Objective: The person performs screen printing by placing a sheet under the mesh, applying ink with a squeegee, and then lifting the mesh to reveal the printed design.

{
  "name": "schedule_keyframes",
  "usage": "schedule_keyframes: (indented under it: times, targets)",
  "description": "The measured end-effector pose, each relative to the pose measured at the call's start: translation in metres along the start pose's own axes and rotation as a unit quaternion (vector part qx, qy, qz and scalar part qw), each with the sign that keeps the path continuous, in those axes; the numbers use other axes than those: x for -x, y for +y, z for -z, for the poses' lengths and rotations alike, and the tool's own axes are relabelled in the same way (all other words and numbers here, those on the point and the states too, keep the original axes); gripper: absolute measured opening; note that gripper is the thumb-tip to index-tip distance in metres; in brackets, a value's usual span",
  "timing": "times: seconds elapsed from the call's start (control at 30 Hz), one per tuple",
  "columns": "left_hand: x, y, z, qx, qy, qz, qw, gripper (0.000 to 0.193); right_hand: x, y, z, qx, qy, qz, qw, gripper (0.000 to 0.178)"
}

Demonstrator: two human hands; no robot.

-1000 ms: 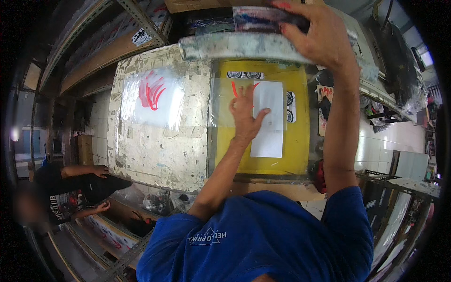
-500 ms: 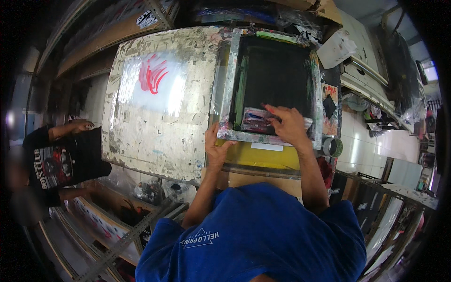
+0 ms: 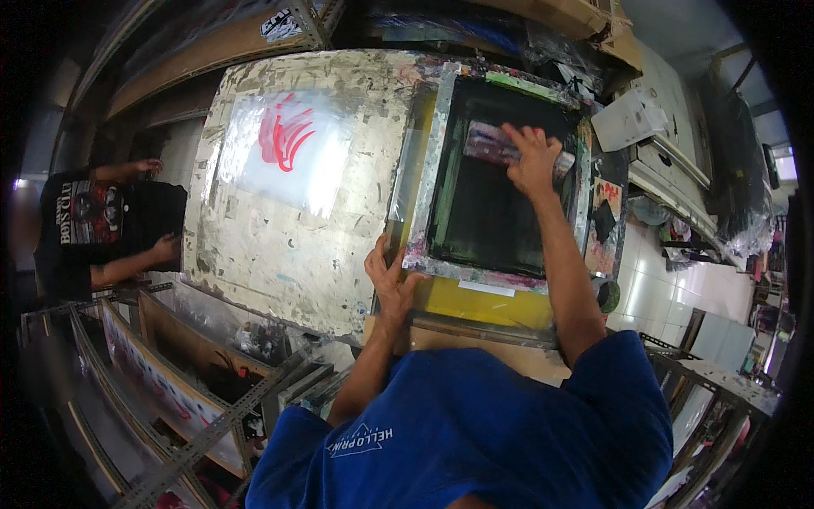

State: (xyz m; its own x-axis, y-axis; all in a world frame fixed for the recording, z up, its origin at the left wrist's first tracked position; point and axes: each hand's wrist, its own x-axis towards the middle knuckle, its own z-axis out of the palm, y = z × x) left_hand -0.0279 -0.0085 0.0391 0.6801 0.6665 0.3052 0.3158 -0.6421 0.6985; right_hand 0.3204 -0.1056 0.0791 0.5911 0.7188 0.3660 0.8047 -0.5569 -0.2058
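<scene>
My right hand (image 3: 534, 161) grips a squeegee (image 3: 492, 144) smeared with pink and dark ink. The squeegee lies across the upper part of a dark screen mesh (image 3: 483, 212). Around the mesh runs an ink-stained screen frame (image 3: 434, 165). At the frame's near left corner is my left hand (image 3: 393, 276), fingers spread, with its thumb at the near edge. Beneath the frame a yellow board (image 3: 483, 305) shows at the near and left sides. A white strip (image 3: 487, 288) lies along the frame's near edge.
Left of the screen, the stained worktable (image 3: 280, 263) carries a clear sheet (image 3: 326, 144) with red ink strokes. A person in a black shirt (image 3: 64, 212) stands at the far left, holding a black garment (image 3: 157, 216). A white container (image 3: 632, 119) sits beyond the frame's right side.
My right hand has pushed the squeegee from the near end of the mesh to its upper part. My left hand stays near the corner. The person at left has shifted the black garment.
</scene>
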Motion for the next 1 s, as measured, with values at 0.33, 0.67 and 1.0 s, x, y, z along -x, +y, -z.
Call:
schedule_keyframes:
  times: [0.33,0.67,1.0]
  targets:
    - [0.003,0.001,0.001,0.02,0.005,-0.002,1.0,0.075,-0.123,0.058,-0.019,-0.047,0.001,-0.024,0.999,0.052]
    - [0.004,0.007,0.001,0.044,-0.008,0.038,0.998,0.066,-0.082,0.055,0.029,-0.198,-0.015,-0.153,0.968,0.052]
    - [-0.04,0.066,0.024,0.14,0.114,0.043,0.983,0.057,0.068,-0.091,0.185,-0.076,-0.116,-0.068,0.988,0.054]
